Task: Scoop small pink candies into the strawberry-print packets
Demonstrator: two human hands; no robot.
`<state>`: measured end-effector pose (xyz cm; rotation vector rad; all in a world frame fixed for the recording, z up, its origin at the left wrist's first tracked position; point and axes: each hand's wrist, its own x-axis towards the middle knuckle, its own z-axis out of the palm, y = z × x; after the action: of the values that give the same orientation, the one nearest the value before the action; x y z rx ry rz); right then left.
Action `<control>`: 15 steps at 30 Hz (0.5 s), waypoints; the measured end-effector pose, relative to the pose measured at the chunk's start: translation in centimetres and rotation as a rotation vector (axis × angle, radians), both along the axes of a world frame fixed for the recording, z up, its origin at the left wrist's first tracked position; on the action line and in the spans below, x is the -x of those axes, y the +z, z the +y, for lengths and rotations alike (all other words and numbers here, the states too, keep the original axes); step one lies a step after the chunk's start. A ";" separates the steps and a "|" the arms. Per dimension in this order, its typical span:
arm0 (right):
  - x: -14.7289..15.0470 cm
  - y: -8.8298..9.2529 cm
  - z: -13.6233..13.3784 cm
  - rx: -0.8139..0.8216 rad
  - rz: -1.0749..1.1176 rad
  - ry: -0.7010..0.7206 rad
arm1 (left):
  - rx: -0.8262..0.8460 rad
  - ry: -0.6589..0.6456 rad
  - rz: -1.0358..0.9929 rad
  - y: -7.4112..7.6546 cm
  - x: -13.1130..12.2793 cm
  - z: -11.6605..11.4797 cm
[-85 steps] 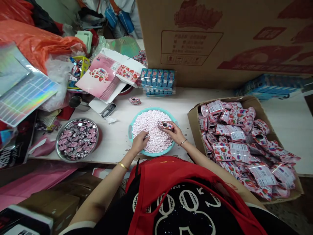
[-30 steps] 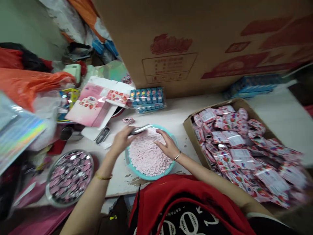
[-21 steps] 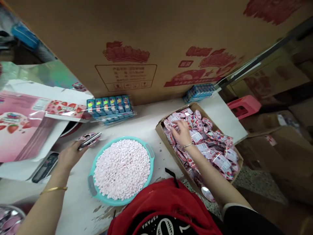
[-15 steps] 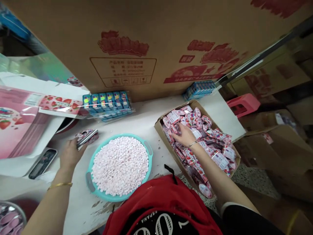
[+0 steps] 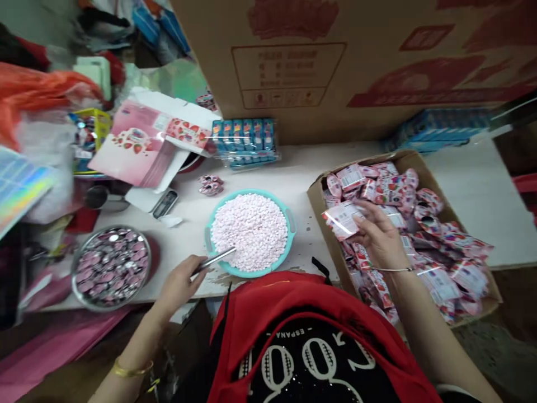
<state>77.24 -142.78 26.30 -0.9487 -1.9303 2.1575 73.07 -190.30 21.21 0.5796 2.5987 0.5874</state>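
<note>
Left hand: fingers pinched on thin metal piece, at near rim of teal basin.
Basin contents: pink candies, heaped.
Right hand: fingers gripping wrapped packet, raised over left end of cardboard box.
Left of basin: steel dish of round lids.

Your silvery flat metal piece: slanted, held just off the worktop at its near edge. Your pink strawberry-print packet: clear-wrapped, held up near the right edge.
</note>
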 end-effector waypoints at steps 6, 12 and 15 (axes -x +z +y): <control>-3.3 -1.7 -5.9 0.393 -0.161 0.557 | 0.183 0.071 0.100 -3.3 -3.9 2.7; -5.1 -2.3 -7.3 0.656 -0.201 0.979 | -0.016 0.162 0.146 -7.6 -1.2 9.5; -4.9 -3.0 -7.9 0.460 -0.139 1.001 | -0.089 0.181 0.135 -8.6 -0.2 11.0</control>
<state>82.18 -150.65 23.29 -0.0910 -2.3246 3.2247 73.26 -179.34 12.57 0.4271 2.7841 0.7489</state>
